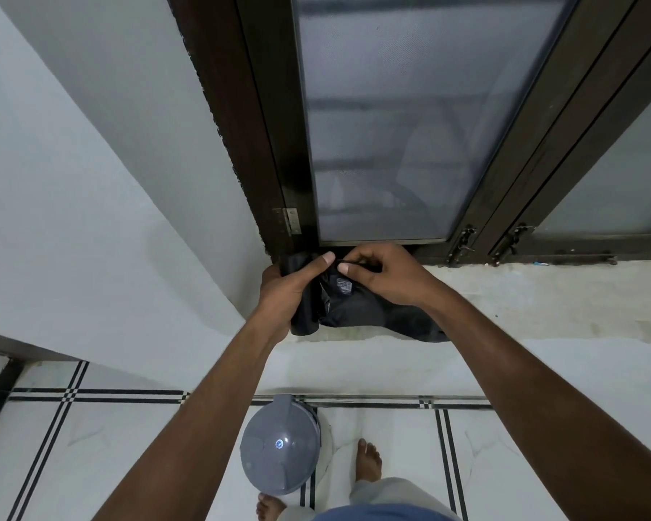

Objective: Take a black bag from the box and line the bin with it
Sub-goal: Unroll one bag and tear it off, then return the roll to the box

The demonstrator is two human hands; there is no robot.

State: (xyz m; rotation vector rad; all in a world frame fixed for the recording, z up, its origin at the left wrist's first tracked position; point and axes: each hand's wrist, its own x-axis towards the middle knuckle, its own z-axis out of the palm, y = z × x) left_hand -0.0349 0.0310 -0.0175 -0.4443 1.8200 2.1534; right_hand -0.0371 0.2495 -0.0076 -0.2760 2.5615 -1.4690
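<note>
- Here, the person is standing in front of a window with a dark brown frame, and both arms are reaching forward to the window ledge.
- The left hand is gripping a roll of black bags; the fingers are curled around the roll and the thumb is lying along its top side.
- The roll is standing almost upright at the left end of the ledge, just beside the window frame.
- The right hand is pinching a thin black edge between thumb and forefinger, near the top of the roll; the other fingers are curled in.
- This edge is belonging to a black bag that is lying loose and wrinkled on the ledge, to the right of the roll and partly under the right hand.
- A small printed label is showing on the black plastic between the two hands; the print is too small for reading.
- I cannot tell if the loose bag is joined to the roll or apart from it.
- The grey bin is standing on the white tiled floor below the ledge, between the two forearms in the view, with its domed lid closed.
- The person's bare feet are standing near the bin, one just beside it on the right.
- A metal hinge is sitting on the frame above the left hand, and two latches are sitting at the bottom of the frame further right.
</note>
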